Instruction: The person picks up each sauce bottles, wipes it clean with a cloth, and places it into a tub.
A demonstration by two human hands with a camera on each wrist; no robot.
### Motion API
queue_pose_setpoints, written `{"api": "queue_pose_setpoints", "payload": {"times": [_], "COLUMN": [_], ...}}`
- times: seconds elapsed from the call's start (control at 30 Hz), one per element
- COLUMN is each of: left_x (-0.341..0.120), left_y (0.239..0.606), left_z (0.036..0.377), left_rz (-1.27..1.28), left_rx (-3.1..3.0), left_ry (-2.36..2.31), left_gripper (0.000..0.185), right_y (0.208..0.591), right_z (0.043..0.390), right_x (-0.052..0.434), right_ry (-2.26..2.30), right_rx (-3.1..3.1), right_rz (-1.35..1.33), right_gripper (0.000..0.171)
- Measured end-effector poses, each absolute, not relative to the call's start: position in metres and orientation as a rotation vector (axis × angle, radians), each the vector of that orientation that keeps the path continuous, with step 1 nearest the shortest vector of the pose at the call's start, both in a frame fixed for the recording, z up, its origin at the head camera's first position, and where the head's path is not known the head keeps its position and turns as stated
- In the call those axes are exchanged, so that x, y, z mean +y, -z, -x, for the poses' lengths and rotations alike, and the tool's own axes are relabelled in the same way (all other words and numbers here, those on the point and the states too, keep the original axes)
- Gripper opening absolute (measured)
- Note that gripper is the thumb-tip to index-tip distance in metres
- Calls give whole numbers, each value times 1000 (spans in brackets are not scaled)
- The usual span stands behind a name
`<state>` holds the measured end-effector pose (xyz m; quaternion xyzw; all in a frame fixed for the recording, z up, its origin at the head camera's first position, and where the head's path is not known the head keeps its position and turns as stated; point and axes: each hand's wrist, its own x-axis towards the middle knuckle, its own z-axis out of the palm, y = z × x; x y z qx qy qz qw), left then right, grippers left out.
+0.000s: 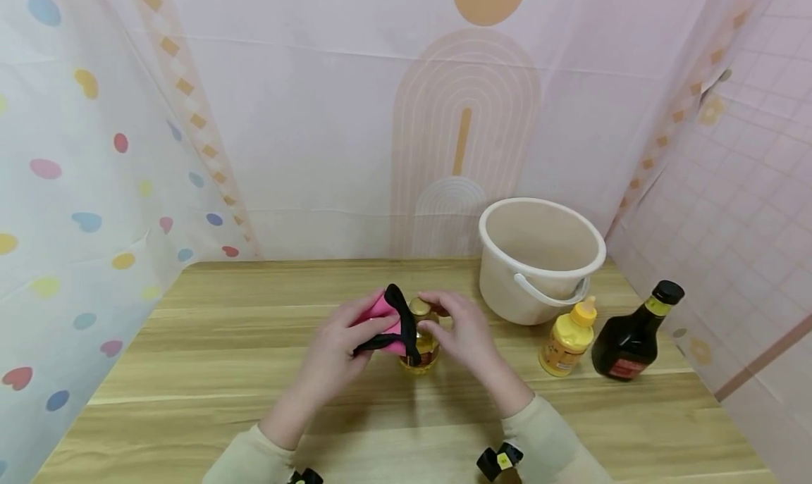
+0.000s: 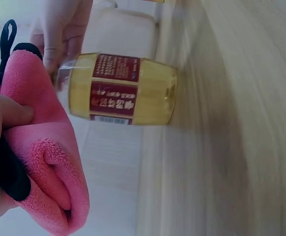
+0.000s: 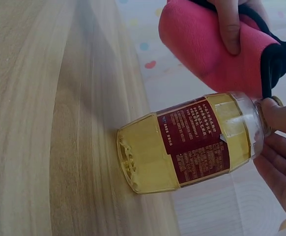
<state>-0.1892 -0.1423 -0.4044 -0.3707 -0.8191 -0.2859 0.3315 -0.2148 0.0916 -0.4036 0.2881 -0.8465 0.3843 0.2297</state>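
Folded over in my left hand (image 1: 340, 343) is a pink cloth (image 2: 44, 128) with black edging, gripped between thumb and fingers. Beside it on the table stands a glass bottle (image 3: 192, 142) of yellow liquid with a dark red label and a gold cap (image 1: 419, 306). My right hand (image 1: 462, 330) pinches the bottle at its neck, just under the cap. The cloth hangs close to the bottle's upper part, and in the head view it covers part of the bottle's left side.
A cream bucket (image 1: 501, 287) with a handle stands at the back right. In front of it are a yellow squeeze bottle (image 1: 566, 339) and a dark bottle (image 1: 628, 343) with a black cap. Patterned curtains (image 1: 317, 132) hang behind the wooden table (image 1: 209, 343).
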Motion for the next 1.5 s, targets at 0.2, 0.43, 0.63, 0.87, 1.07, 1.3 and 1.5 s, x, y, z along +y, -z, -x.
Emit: {"api": "queue_pose_setpoints", "payload": {"times": [0.2,0.43,0.63,0.87,1.07,1.3,1.5], "left_x": [-134,-134,-135,-139,-141,-144,-147], "left_y": [415,421,419,423,424,428,432], "left_z": [190,188,188,182,178,176,176], "left_rz": [1007,1046,1106,1129,1114,1114,1117], "left_rx": [-2139,-2147,-2122,-2162,-2206,-2218,-2230], "left_ry": [785,765,687,645,658,598,608], "left_gripper": [56,59,48,58,59,64,62], "right_y": [404,404,404,404,403,403,402], "right_z": [213,213,214,214,213,212,211], "right_x": [93,93,93,93,92,91,90], "right_ry": [-1033,-1027,-1010,-1015,-1008,-1018,-1011], "right_rx": [-2334,-2324,-2318,-2321,-2329,-2334,-2340], "right_rz": [-775,-775,-777,-777,-766,-771,-753], "right_gripper": [43,43,44,45,45,44,44]}}
